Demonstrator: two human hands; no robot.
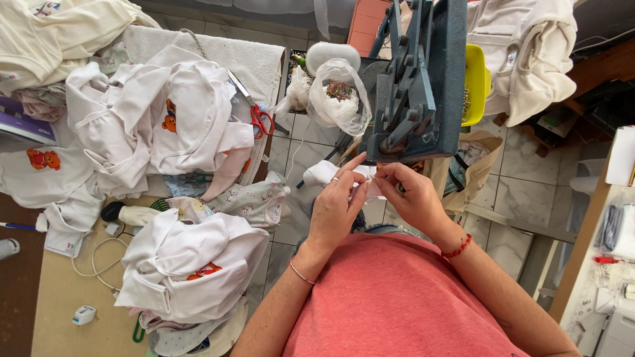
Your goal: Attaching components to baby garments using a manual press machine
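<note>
Your left hand and right hand both pinch a small white cloth piece between them. Just above them stands a blue-grey metal press. White baby garments lie on the worktop to the left of your hands.

A small white garment, seemingly bunched, is pinched below the blue-grey press.

Both forearms extend forward from the torso and converge. The left hand and right hand face each other, fingertips pinched together; each wrist carries a thin band.
</note>
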